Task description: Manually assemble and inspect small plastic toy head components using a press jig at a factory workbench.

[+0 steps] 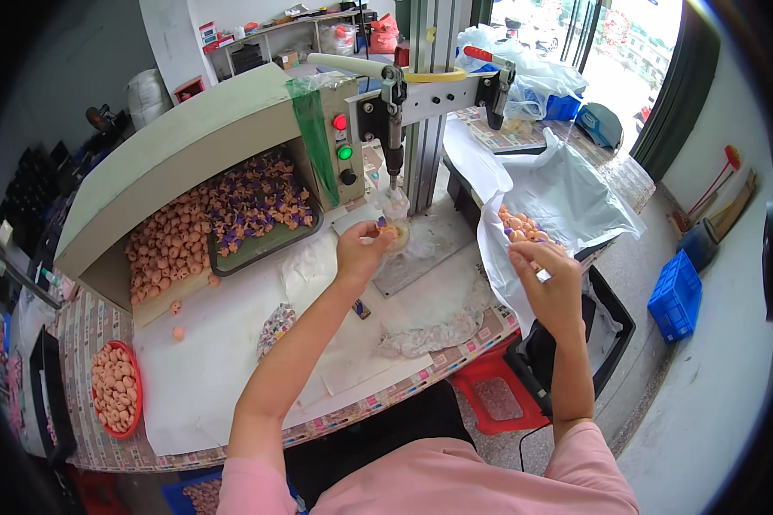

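Observation:
My left hand (362,254) is closed in a pinch on a small purple and peach figure piece (381,223), beside the clear round fixture (398,236) under the press. Above that fixture hangs the press's dark plunger (393,146), its tip wrapped in clear plastic. My right hand (551,287) is at the near edge of a bin lined with a white plastic sheet (588,193). Its thumb and fingers are curled together; whatever they hold, if anything, is too small to make out. Peach doll heads (520,225) lie in the lined bin just beyond those fingers.
Under a beige hood (189,137) sit a heap of round peach heads (167,232) and a dark tray (262,249) of purple and peach pieces. A red basket (136,390) holds more peach parts. A black crate (614,330) and red stool (498,395) stand at the right.

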`<state>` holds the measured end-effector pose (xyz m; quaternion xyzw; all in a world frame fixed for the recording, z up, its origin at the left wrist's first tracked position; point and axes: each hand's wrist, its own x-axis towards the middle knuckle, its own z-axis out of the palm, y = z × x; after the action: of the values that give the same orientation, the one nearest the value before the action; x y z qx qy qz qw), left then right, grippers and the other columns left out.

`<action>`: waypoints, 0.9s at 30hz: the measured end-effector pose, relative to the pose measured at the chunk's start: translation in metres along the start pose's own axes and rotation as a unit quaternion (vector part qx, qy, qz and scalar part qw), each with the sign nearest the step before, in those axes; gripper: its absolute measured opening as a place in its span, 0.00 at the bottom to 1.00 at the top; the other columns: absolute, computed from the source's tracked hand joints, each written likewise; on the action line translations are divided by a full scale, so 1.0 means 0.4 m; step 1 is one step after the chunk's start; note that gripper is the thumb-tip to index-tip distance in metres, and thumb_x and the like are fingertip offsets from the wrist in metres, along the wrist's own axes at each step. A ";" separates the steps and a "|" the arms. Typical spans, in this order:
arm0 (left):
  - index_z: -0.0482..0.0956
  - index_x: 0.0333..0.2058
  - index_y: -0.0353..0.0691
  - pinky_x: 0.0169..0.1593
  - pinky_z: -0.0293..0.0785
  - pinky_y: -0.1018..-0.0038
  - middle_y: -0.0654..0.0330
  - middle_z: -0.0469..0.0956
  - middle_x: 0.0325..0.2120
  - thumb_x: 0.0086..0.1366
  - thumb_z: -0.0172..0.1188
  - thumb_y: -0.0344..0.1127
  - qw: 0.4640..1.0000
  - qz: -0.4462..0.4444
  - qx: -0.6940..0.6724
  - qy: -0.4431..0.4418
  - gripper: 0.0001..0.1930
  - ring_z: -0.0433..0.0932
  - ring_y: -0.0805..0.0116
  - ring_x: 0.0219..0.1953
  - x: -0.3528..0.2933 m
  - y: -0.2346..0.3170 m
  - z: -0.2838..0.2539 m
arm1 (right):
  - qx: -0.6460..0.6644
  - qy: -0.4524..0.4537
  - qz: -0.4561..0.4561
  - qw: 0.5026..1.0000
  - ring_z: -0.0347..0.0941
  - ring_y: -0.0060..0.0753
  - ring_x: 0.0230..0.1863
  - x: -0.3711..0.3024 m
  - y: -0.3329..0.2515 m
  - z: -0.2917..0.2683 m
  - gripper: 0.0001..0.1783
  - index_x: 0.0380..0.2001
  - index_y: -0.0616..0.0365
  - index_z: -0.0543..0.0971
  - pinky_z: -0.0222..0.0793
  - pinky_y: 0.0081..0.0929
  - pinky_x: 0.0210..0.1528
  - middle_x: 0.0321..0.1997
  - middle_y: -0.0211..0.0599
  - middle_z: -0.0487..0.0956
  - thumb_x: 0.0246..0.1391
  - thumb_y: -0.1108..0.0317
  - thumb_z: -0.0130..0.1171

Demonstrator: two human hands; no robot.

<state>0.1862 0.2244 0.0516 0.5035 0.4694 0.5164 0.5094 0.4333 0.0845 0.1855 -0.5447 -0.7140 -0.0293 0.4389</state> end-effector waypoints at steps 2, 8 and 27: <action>0.78 0.37 0.35 0.26 0.63 0.79 0.66 0.70 0.26 0.54 0.70 0.37 0.991 0.095 0.091 0.030 0.16 0.67 0.77 0.22 0.025 -0.022 0.017 | 0.030 -0.060 -0.027 0.997 0.78 0.37 0.33 0.005 -0.042 0.001 0.06 0.31 0.64 0.82 0.70 0.29 0.41 0.29 0.41 0.81 0.48 0.74 0.63; 0.77 0.36 0.33 0.33 0.67 0.73 0.60 0.68 0.28 0.51 0.69 0.31 0.967 0.159 0.196 0.043 0.14 0.70 0.68 0.28 0.011 -0.017 0.032 | 0.058 -0.083 -0.112 0.989 0.75 0.36 0.30 0.068 -0.106 0.027 0.06 0.31 0.62 0.82 0.68 0.29 0.37 0.29 0.39 0.81 0.46 0.75 0.64; 0.77 0.36 0.33 0.32 0.68 0.70 0.58 0.71 0.26 0.47 0.69 0.31 0.951 0.135 0.275 0.027 0.17 0.70 0.67 0.25 0.008 -0.003 0.031 | 0.595 0.071 -0.174 0.782 0.72 0.28 0.37 0.443 -0.224 0.050 0.19 0.43 0.66 0.76 0.64 0.34 0.50 0.32 0.40 0.76 0.57 0.61 0.55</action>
<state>0.1989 0.2274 0.0510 0.6685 0.5349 0.4443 0.2638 0.3457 0.1920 0.3290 -0.0386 -0.6388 0.2866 0.7129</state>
